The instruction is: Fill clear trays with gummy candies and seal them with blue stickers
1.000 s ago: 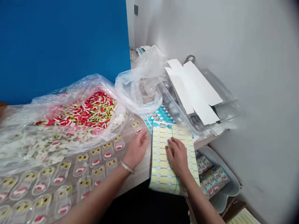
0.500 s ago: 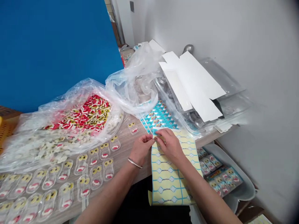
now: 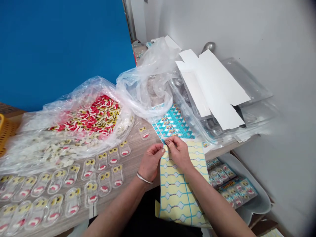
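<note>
A long yellow sticker sheet [image 3: 175,194] with blue lines and pale cut-out shapes hangs over the table's front edge. At its upper left corner my left hand [image 3: 150,161] is closed in a pinch. Right beside it my right hand [image 3: 179,153] pinches the sheet's top, where a small blue piece shows between the fingertips. Behind the hands lie blue printed sheets [image 3: 172,123]. Rows of clear blister shells [image 3: 55,181] with yellow eye shapes and red-and-white mouth shapes stand to the left, and a lone shell [image 3: 144,132] sits nearer the bags.
Clear bags of red, white and yellow sweets [image 3: 93,115] cover the table's left back. White card [image 3: 219,89] lies on clear plastic trays at the right. Below, a grey tub [image 3: 263,197] holds packed blisters. A yellow basket [image 3: 7,135] stands far left.
The view has shifted slightly, so the table things appear a little to the right. Both hands have bent the sheet's top corner, and my left fingertips have come slightly lower.
</note>
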A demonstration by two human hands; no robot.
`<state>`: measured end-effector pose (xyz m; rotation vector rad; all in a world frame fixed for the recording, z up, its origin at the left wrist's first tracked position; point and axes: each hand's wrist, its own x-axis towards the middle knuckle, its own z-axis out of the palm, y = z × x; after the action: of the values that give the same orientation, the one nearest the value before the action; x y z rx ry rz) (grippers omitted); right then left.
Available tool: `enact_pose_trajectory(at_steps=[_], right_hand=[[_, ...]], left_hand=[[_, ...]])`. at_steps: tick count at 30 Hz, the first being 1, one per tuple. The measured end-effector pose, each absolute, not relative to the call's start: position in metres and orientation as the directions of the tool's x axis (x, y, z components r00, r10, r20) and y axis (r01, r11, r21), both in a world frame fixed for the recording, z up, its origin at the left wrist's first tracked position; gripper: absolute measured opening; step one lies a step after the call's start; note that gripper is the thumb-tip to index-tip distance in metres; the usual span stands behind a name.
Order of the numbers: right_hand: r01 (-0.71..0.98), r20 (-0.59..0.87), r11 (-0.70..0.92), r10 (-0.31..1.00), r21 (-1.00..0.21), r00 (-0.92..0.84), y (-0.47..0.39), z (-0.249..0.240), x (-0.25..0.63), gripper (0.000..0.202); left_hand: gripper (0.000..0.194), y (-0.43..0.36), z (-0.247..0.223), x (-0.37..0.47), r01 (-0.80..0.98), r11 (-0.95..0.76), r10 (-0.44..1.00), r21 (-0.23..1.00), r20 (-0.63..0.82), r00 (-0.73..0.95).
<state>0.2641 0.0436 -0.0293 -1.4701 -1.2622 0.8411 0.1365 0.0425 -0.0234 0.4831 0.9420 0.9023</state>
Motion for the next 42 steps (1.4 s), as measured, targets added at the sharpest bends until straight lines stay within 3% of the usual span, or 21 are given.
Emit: enact_pose_trajectory(at_steps=[4, 10, 14, 18, 21, 23, 24, 26, 28, 31, 35, 38, 40, 42], right_hand=[[0.277, 0.046, -0.001, 0.986, -0.961, 0.163, 0.042, -0.032, 0.265, 0.019], [0.518, 0.231, 0.202, 0.973, -0.831, -0.008, 0.034, -0.024, 0.263, 0.017], [0.56, 0.254, 0.178, 0.965, -0.809, 0.059, 0.034, -0.021, 0.258, 0.019], [0.335, 0.128, 0.054, 0.971, -0.941, 0.204, 0.038, -0.025, 0.257, 0.016], [0.03, -0.042, -0.055, 0.948, -0.998, 0.316, 0.043, -0.034, 0.264, 0.019], [-0.156, -0.151, -0.098, 0.913, -0.983, 0.378, 0.047, -0.042, 0.269, 0.021], [-0.221, -0.188, -0.105, 0.897, -0.97, 0.4, 0.048, -0.047, 0.271, 0.022], [-0.286, -0.225, -0.108, 0.882, -0.952, 0.414, 0.051, -0.055, 0.273, 0.024], [-0.3, -0.23, -0.114, 0.893, -0.947, 0.387, 0.051, -0.06, 0.271, 0.025], [-0.286, -0.189, -0.079, 0.905, -0.955, 0.382, 0.047, -0.057, 0.268, 0.023], [-0.169, -0.023, 0.076, 0.856, -0.983, 0.516, 0.034, -0.03, 0.268, 0.017], [0.043, 0.22, 0.238, 0.798, -0.97, 0.56, 0.022, -0.006, 0.268, 0.011], [0.248, 0.405, 0.322, 0.769, -0.914, 0.494, 0.015, 0.0, 0.265, 0.009], [0.449, 0.55, 0.389, 0.774, -0.804, 0.314, 0.01, -0.003, 0.26, 0.014]], left_hand=[[0.024, 0.042, -0.026, 0.133, -0.425, 0.546, 0.836, 0.722, -0.499, 0.226], [0.021, 0.044, -0.02, 0.132, -0.321, 0.446, 0.895, 0.835, -0.422, 0.144], [0.022, 0.039, -0.014, 0.136, -0.407, 0.456, 0.889, 0.791, -0.43, 0.161], [0.027, 0.038, -0.016, 0.137, -0.446, 0.475, 0.878, 0.759, -0.439, 0.188], [0.027, 0.041, -0.026, 0.13, -0.299, 0.45, 0.893, 0.842, -0.424, 0.149], [0.028, 0.043, -0.034, 0.123, -0.025, 0.327, 0.944, 0.945, -0.325, 0.055], [0.03, 0.044, -0.038, 0.121, 0.155, 0.204, 0.978, 0.967, -0.206, 0.001], [0.033, 0.043, -0.042, 0.119, 0.48, -0.117, 0.992, 0.87, 0.122, 0.02], [0.034, 0.043, -0.044, 0.122, 0.591, -0.395, 0.918, 0.703, 0.323, 0.228], [0.046, 0.045, -0.048, 0.13, 0.564, -0.533, 0.826, 0.631, 0.245, 0.508], [0.059, 0.051, -0.056, 0.135, 0.616, -0.51, 0.819, 0.6, 0.119, 0.562], [0.052, 0.053, -0.053, 0.132, 0.543, -0.335, 0.887, 0.77, 0.062, 0.458], [0.031, 0.05, -0.044, 0.129, 0.335, -0.067, 0.926, 0.94, -0.066, 0.37], [0.027, 0.046, -0.029, 0.128, -0.031, 0.29, 0.902, 0.956, -0.262, 0.343]])
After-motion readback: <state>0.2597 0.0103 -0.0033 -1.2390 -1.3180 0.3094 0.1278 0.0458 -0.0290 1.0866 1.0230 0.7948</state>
